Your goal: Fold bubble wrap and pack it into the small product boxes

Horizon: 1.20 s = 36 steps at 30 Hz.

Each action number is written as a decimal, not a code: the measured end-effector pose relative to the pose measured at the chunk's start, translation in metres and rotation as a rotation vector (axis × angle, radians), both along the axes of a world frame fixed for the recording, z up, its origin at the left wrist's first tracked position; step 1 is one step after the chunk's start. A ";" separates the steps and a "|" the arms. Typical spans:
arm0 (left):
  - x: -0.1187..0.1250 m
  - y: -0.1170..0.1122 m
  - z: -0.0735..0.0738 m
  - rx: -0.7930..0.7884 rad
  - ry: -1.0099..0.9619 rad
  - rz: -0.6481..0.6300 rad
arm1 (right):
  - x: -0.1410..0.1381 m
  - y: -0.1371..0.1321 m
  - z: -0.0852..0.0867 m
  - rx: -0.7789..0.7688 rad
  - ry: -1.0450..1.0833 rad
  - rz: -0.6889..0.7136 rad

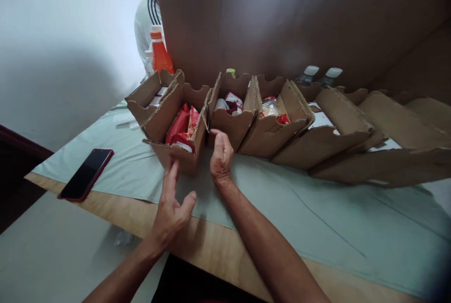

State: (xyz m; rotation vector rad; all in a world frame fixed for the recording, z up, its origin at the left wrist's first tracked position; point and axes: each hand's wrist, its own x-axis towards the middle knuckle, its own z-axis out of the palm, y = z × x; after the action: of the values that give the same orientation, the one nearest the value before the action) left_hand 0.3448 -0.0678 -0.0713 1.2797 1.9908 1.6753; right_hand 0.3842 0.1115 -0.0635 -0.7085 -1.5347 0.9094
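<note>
A cardboard box [176,156] with red snack packets [180,124] inside juts out a little in front of its row. My left hand [173,204] is at the front of this box, fingers stretched toward its front wall and thumb apart; whether the fingertips touch it I cannot tell. Beside the box's right side is my right hand [221,155], its fingers extended and partly hidden behind the thumb. Neither hand holds anything. To the right of it stands another cardboard box [230,127] with a dark red and white package [233,102] in it.
Further right, several cardboard boxes [320,145] line the table. An orange bottle [161,54] and two white-capped bottles [331,75] stand behind. A phone [86,174] lies near the left edge on the green cloth [268,190]. A tall cardboard panel [268,21] and a person in white [143,26] are behind.
</note>
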 end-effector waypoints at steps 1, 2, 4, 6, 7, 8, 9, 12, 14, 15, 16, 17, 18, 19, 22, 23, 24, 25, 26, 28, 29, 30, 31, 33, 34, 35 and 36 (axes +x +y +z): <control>-0.004 0.010 0.000 -0.006 0.001 -0.020 | 0.001 0.004 -0.008 -0.039 -0.011 -0.004; -0.007 0.021 -0.001 -0.007 0.000 -0.033 | 0.001 0.008 -0.016 -0.063 -0.027 -0.004; -0.013 0.045 -0.003 -0.009 -0.004 -0.054 | 0.002 0.013 -0.031 -0.093 -0.055 0.005; -0.020 0.071 -0.004 -0.025 -0.015 -0.056 | 0.002 0.016 -0.042 -0.120 -0.081 0.021; -0.023 0.084 -0.005 -0.037 -0.023 -0.049 | 0.002 0.016 -0.045 -0.131 -0.093 0.030; -0.026 0.095 -0.006 -0.049 -0.033 -0.037 | 0.002 0.017 -0.048 -0.142 -0.105 0.039; -0.028 0.106 -0.007 -0.059 -0.043 -0.017 | 0.002 0.017 -0.050 -0.152 -0.115 0.047; -0.027 0.128 -0.013 -0.075 -0.061 0.043 | 0.002 0.019 -0.054 -0.173 -0.138 0.064; -0.022 0.131 -0.018 -0.079 -0.065 0.057 | 0.002 0.021 -0.055 -0.177 -0.145 0.071; -0.020 0.128 -0.021 -0.082 -0.069 0.057 | 0.003 0.021 -0.056 -0.178 -0.147 0.075; -0.018 0.124 -0.022 -0.080 -0.064 0.054 | 0.003 0.022 -0.057 -0.179 -0.148 0.078; -0.020 0.118 -0.021 -0.067 -0.041 0.054 | 0.003 0.023 -0.058 -0.180 -0.147 0.081; -0.024 0.111 -0.019 -0.042 0.006 0.060 | 0.002 0.023 -0.059 -0.181 -0.145 0.083; -0.033 0.104 -0.013 -0.006 0.081 0.080 | 0.002 0.024 -0.060 -0.183 -0.141 0.084; -0.083 0.088 0.018 0.118 0.405 0.235 | -0.001 0.025 -0.062 -0.189 -0.129 0.085; -0.105 0.086 0.031 0.134 0.495 0.299 | -0.002 0.026 -0.063 -0.192 -0.127 0.085; -0.128 0.085 0.045 0.132 0.564 0.350 | -0.002 0.026 -0.064 -0.195 -0.126 0.083; -0.149 0.086 0.057 0.115 0.611 0.386 | -0.003 0.027 -0.065 -0.197 -0.127 0.081; -0.169 0.086 0.068 0.077 0.646 0.384 | -0.003 0.027 -0.066 -0.200 -0.129 0.078; -0.197 0.086 0.083 -0.016 0.706 0.319 | -0.004 0.028 -0.066 -0.203 -0.134 0.073; -0.205 0.084 0.088 -0.058 0.735 0.283 | -0.004 0.029 -0.067 -0.204 -0.135 0.071; -0.209 0.081 0.091 -0.092 0.764 0.258 | -0.005 0.029 -0.067 -0.206 -0.135 0.069; -0.210 0.076 0.092 -0.116 0.793 0.248 | -0.005 0.029 -0.067 -0.207 -0.134 0.067; -0.200 0.060 0.095 -0.132 0.847 0.253 | -0.006 0.029 -0.067 -0.211 -0.127 0.066; -0.192 0.051 0.096 -0.127 0.872 0.249 | -0.006 0.030 -0.067 -0.215 -0.121 0.067; -0.181 0.041 0.099 -0.116 0.894 0.234 | -0.006 0.030 -0.067 -0.220 -0.115 0.069; -0.168 0.031 0.102 -0.100 0.913 0.204 | -0.006 0.030 -0.067 -0.226 -0.108 0.072</control>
State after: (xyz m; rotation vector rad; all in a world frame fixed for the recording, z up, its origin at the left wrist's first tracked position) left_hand 0.1770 -0.0365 0.0304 2.1068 2.7045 1.0998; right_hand 0.3781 0.1417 -0.1306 -0.8804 -1.5754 1.1269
